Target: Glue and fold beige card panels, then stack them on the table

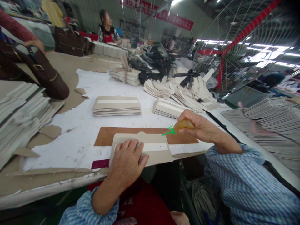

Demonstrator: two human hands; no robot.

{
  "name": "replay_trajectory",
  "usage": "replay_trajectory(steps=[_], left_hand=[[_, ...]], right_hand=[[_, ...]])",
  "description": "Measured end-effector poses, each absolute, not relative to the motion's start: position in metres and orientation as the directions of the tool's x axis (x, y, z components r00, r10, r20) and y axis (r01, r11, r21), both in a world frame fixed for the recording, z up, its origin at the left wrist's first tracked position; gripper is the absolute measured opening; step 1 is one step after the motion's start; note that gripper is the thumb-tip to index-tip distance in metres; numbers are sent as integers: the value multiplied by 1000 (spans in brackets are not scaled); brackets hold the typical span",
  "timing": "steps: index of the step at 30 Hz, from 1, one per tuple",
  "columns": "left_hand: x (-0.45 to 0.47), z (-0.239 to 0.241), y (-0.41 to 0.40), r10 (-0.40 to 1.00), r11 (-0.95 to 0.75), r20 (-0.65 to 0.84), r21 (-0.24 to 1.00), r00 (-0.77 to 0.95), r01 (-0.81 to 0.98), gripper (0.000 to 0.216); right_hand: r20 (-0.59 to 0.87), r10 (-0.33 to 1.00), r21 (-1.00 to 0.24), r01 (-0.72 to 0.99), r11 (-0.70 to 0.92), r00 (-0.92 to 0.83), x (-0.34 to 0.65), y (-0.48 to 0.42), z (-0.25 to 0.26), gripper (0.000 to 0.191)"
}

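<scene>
Two hands work at the near edge of the worktop [75,125]. The left hand [126,159] lies flat on a beige card [161,154], its fingers [138,150] stretched out and close together, pressing the card's left half and gripping nothing. The card sits at the near edge, partly overhanging it, with its long axis running left to right and a white strip [154,147] along that axis. Its far side overlaps a brown board [105,136]. The right hand [199,126] is just right of the card and slightly beyond it, fingers wrapped around an amber bottle [184,125]. The bottle's green nozzle [169,131] points left, its tip just above the card's far right corner; whether it touches cannot be told. The right hand is thus the nearer to that corner. What the bottle holds cannot be told. Toward the middle lie two stacks of like cards, one [116,106] beyond the board and one [167,108] right of it. A brown bag [47,78] rests at the far left, its contents hidden.
</scene>
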State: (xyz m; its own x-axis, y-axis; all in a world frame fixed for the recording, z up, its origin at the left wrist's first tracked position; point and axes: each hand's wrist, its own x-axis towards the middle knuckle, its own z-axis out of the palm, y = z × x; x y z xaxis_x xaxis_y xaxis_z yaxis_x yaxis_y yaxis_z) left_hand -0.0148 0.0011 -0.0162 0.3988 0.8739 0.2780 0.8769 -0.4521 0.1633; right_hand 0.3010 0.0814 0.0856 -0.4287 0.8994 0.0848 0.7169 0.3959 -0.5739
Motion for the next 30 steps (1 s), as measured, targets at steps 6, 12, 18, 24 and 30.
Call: replay_trajectory(steps=[6,12,18,24,30], left_hand=[[-16,-20,0,866,-457,301,157,399,875,34],[-16,-18,1,864,-462,301,158,404,872,35],[-14,-14,1,872,-459,269,161,408,874,34],[-15,-15,-1,877,-453,265,176,401,874,34],[-14,-16,0,881,-447,264,195,392,873,35]], right_hand=[[66,927,-619,714,328,-369,311,74,84,28],[64,921,-644,689,332,-383,305,73,80,30],[147,914,-677,636,371,-377,287,78,70,34],[181,983,-899,398,183,-43,300,76,39,57],[80,910,-979,-137,148,406,358,77,-1,40]])
